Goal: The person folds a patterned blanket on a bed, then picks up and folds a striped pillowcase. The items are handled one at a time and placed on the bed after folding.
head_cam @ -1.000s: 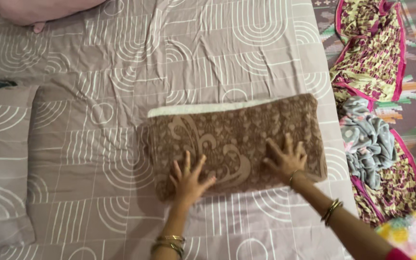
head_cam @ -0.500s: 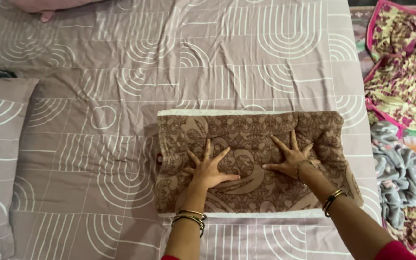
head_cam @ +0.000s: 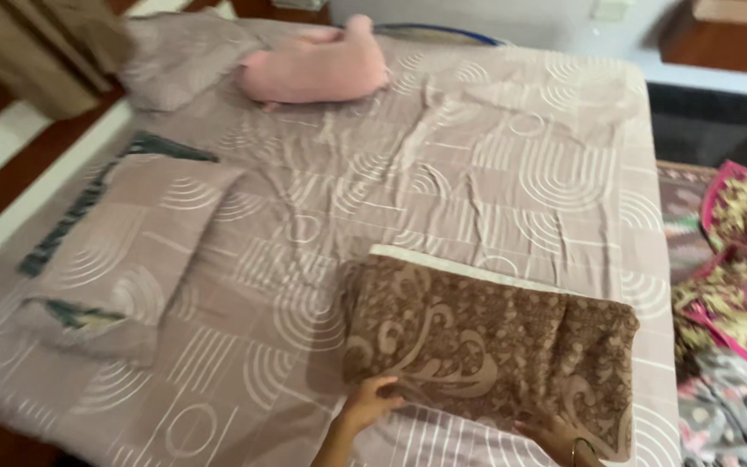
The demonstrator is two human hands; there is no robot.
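Bed, folded blanket above hands

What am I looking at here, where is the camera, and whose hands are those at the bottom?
The picture comes from a camera worn on a person's head, looking down over a bed, so the hands at the bottom edge are that person's own; there is no machine here. The left hand and the right hand, with a bangle on its wrist, grip the near edge of a folded brown patterned blanket that lies on the mauve bedsheet with white arc shapes. Also on the bed are a matching pillow to the left and a pink cushion at the far end. Colourful cloths lie heaped beside the bed on the right.
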